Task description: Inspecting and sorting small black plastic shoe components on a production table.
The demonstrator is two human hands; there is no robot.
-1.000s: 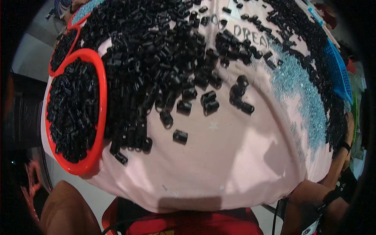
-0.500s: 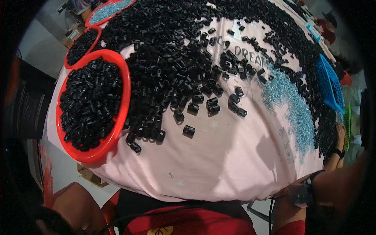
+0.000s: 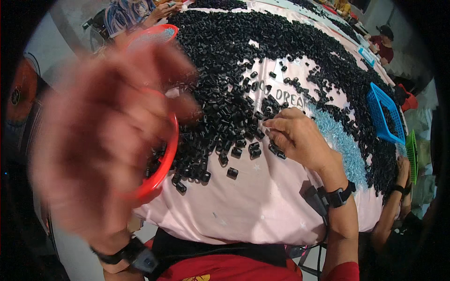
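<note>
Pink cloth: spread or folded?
Spread: the pink cloth lies out wide under the loose black pieces, with some creases in its bare front part.

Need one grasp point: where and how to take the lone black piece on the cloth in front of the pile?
I'd pinch the lone black piece across its curved sides, mid-length, from above on the near side. It looks like a short cylinder lying down; pink cloth lies on its near side, while the black pile crowds behind.
</note>
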